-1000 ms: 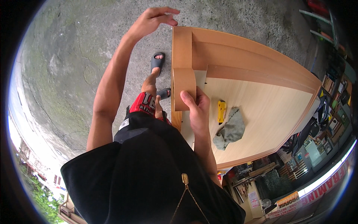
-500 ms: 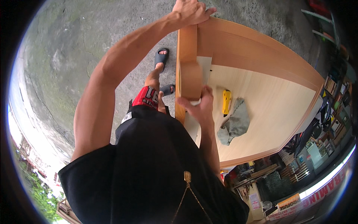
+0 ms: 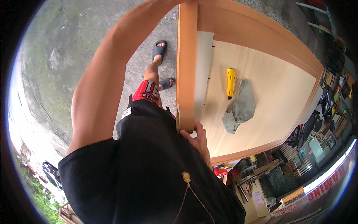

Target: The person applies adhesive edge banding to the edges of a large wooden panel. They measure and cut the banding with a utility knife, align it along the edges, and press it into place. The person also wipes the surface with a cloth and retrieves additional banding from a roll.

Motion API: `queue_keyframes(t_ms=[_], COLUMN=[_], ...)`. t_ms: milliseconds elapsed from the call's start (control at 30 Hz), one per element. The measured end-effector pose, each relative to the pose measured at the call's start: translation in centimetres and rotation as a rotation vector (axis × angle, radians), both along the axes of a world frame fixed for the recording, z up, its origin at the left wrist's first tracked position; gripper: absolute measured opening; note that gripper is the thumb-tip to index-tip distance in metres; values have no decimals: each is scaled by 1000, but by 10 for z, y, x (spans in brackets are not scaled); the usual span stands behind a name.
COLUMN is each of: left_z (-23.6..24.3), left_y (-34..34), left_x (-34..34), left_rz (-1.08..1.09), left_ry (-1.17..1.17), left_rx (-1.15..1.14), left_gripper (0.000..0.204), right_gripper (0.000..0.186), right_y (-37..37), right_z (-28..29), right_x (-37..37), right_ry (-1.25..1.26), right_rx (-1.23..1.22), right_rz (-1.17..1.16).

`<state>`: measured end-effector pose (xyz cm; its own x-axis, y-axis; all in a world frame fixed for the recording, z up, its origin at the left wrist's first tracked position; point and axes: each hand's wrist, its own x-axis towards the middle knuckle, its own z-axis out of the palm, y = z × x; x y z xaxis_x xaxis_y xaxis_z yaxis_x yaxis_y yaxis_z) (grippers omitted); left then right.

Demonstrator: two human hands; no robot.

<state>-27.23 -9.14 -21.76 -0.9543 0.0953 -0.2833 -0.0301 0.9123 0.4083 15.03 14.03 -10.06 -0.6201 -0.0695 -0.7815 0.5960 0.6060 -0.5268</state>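
Observation:
A roll of brown packing tape [image 3: 187, 116] is held in my right hand [image 3: 200, 141], fingers and thumb closed around its near side. From the roll, a long tape strip [image 3: 187, 52] runs away along the left side of a pale wood-grain board [image 3: 278, 108] with a brown border. My left forearm [image 3: 143, 15] reaches to the strip's far end at the top edge of the picture, where the hand is out of view. On the board lie a yellow utility knife [image 3: 231, 83] and, to its right, a crumpled grey-green cloth [image 3: 245, 100].
A narrow whitish strip [image 3: 203, 71] lies between the tape and the board's pale face. Concrete floor [image 3: 74, 71] spreads out on the left, with my sandalled feet [image 3: 159, 50] beside the board. Cluttered shelves [image 3: 335, 123] and a fan [image 3: 271, 201] stand at the right.
My right hand has drawn the roll nearer to my body, and the strip along the board's side is longer. My left hand has slipped past the top of the picture.

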Motion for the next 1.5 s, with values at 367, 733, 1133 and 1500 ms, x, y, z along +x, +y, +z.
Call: queue_keyframes(t_ms=[367,733,1133,1500], left_z=[-26,-20,-19,-11], left_y=[-5,-4,-3,1], left_x=[0,4,4,4], left_rz=[-83,-252,-331,-248], left_ry=[187,212,212,152], left_rx=[9,-115,-179,-116], left_gripper=[56,33,34,39], right_gripper=[37,63,77,77], right_y=[14,7,10,12], right_z=[-20,-49,-65,-76], right_x=[-14,-37,-35,-33], right_ry=[-365,-676,-712,-727], right_rx=[-350,-243,-243,-226], right_rz=[-78,-135,-228,-244])
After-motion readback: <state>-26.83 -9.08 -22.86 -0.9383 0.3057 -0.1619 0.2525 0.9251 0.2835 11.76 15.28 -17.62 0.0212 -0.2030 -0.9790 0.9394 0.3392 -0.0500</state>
